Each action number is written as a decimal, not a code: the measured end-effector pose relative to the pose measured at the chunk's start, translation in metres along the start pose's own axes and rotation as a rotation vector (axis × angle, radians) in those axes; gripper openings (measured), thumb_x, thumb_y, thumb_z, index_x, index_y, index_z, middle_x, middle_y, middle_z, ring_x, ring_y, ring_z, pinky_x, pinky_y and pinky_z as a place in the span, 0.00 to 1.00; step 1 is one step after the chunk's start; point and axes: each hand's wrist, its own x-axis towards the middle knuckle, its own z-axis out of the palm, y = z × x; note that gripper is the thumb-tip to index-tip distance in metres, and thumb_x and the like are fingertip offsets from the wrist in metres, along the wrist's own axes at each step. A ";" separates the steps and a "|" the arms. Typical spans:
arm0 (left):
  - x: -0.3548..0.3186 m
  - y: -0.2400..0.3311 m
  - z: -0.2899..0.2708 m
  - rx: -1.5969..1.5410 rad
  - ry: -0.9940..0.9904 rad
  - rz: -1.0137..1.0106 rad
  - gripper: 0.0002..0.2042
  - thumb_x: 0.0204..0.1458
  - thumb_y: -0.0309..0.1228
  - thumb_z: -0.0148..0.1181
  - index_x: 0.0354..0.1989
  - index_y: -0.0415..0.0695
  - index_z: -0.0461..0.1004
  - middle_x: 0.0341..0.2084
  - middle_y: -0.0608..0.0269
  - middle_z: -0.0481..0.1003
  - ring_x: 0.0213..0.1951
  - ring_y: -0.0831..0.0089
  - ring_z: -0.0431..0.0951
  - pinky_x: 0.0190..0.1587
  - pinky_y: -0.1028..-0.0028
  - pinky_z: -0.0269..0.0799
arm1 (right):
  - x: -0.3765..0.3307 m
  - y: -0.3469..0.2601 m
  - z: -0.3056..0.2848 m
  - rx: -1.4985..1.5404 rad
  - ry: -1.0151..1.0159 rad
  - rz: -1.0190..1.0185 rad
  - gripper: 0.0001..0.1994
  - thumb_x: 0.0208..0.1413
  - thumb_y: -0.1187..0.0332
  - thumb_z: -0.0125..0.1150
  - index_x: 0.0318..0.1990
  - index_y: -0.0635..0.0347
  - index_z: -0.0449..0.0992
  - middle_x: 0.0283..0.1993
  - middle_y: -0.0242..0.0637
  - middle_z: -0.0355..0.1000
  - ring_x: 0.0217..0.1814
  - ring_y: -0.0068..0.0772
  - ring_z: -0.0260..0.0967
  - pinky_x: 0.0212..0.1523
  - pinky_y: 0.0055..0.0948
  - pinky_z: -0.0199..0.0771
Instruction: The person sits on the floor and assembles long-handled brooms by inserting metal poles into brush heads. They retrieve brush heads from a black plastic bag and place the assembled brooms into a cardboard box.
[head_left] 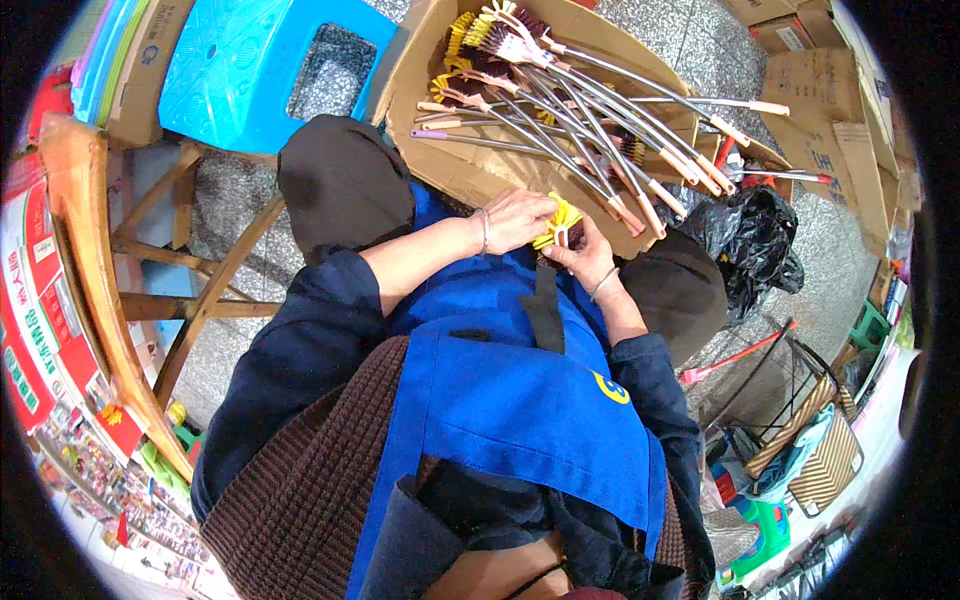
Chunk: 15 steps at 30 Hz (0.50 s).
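Note:
Over my lap, both hands are on a small brush head (562,222) with yellow and dark bristles. My left hand (512,220) comes from the left with its fingers closed on the yellow bristles. From the right, my right hand (588,260) pinches the brush head's other side between thumb and fingers. Just beyond, a cardboard box (425,185) holds several long-handled brushes (590,110) in a loose pile, with metal rods and pale pink or purple handle ends. Some handles stick out over the box's right side. My fingers hide part of the brush head.
A blue plastic stool (230,75) stands left of the box, and a wooden frame (160,300) is nearer on the left. A black plastic bag (755,245) lies to the right by my knee. Farther right are cardboard boxes (825,125) and a striped basket (825,465).

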 end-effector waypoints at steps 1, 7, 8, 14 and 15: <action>0.000 0.000 -0.001 0.001 -0.007 -0.026 0.07 0.45 0.32 0.47 0.28 0.40 0.63 0.23 0.50 0.68 0.30 0.51 0.70 0.33 0.59 0.65 | 0.001 -0.001 0.000 0.066 0.012 -0.050 0.37 0.38 0.72 0.71 0.58 0.66 0.56 0.46 0.40 0.69 0.46 0.29 0.68 0.49 0.28 0.69; 0.012 0.003 -0.008 -0.018 0.175 0.068 0.07 0.49 0.32 0.47 0.29 0.40 0.63 0.25 0.52 0.67 0.32 0.54 0.70 0.34 0.61 0.66 | 0.007 -0.029 -0.012 0.054 0.112 -0.222 0.34 0.41 0.76 0.67 0.57 0.63 0.57 0.44 0.39 0.69 0.44 0.27 0.68 0.45 0.26 0.71; 0.013 0.003 -0.008 -0.008 0.210 0.068 0.07 0.49 0.32 0.47 0.29 0.40 0.63 0.25 0.52 0.67 0.32 0.54 0.70 0.34 0.61 0.66 | 0.011 -0.032 -0.013 -0.041 0.153 -0.234 0.33 0.42 0.74 0.67 0.58 0.60 0.58 0.43 0.38 0.69 0.42 0.25 0.68 0.44 0.25 0.71; 0.011 -0.027 0.000 0.157 0.206 -0.137 0.05 0.46 0.27 0.46 0.30 0.39 0.65 0.31 0.49 0.70 0.36 0.51 0.71 0.39 0.58 0.67 | 0.008 -0.039 -0.037 -0.834 0.352 -0.288 0.30 0.37 0.67 0.67 0.53 0.58 0.65 0.49 0.47 0.67 0.52 0.48 0.63 0.53 0.40 0.62; 0.009 -0.035 0.000 0.225 0.091 -0.266 0.06 0.46 0.27 0.46 0.32 0.39 0.66 0.32 0.48 0.70 0.38 0.52 0.71 0.40 0.58 0.67 | 0.000 -0.040 -0.046 -0.974 0.364 -0.225 0.30 0.37 0.66 0.67 0.52 0.58 0.66 0.51 0.47 0.65 0.53 0.48 0.62 0.53 0.40 0.62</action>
